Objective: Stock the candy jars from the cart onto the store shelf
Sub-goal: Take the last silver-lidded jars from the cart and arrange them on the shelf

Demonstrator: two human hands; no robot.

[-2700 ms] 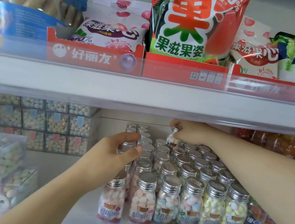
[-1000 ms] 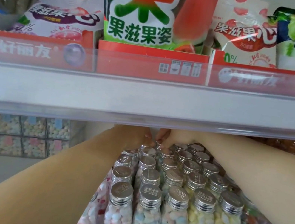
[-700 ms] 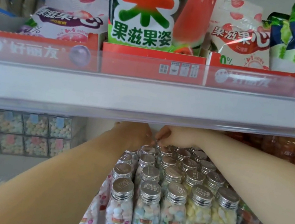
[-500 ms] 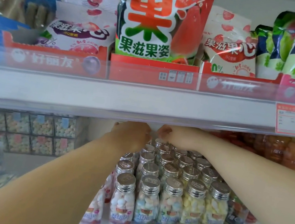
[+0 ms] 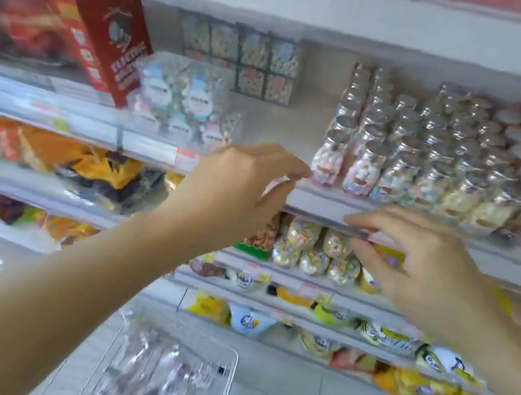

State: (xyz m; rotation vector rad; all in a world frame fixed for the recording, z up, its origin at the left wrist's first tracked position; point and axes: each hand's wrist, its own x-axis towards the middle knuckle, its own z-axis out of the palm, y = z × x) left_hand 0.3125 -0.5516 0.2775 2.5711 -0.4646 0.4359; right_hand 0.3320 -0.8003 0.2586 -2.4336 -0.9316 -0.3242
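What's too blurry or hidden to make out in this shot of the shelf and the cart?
Head view, all motion-blurred:
Candy jars: labels unreadable; back rows hidden by front ones.
Price tags: smeared, unreadable.
Cart: cut off by the bottom edge; contents uncountable.
Shelf edge: partly covered by the left hand and right hand.

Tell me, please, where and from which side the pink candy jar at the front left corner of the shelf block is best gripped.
Probably take the pink candy jar round its body below the silver cap, coming from the front left. It stands upright, its left side and front are free, while neighbouring jars crowd its right and back.
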